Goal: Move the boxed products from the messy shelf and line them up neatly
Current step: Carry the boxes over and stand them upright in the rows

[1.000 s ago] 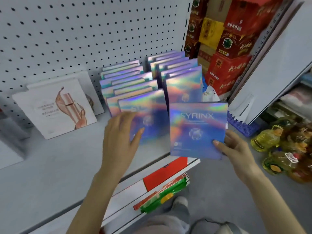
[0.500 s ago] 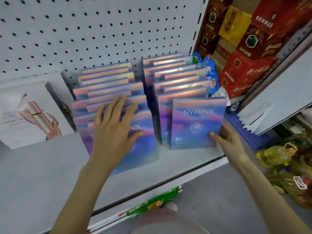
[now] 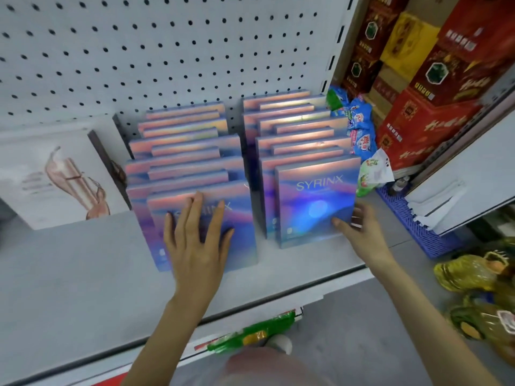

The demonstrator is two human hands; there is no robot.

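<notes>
Grip of right hand [image 3: 359, 232] clasps front SYRINX box [image 3: 315, 190] by its edge, apparently to seat it flush; left hand [image 3: 198, 240], flat and unclenched, braces neighbouring row [image 3: 189, 151] upright.

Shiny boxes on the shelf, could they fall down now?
Maybe. The front left box leans back under the flat left hand. If that hand lifts, it might slide toward the front of the shelf. The front right box stands almost upright, gripped by the right hand. Let go carelessly, it could tip forward. The left row and right row are staggered sideways, so a hard push may skew them more.
</notes>
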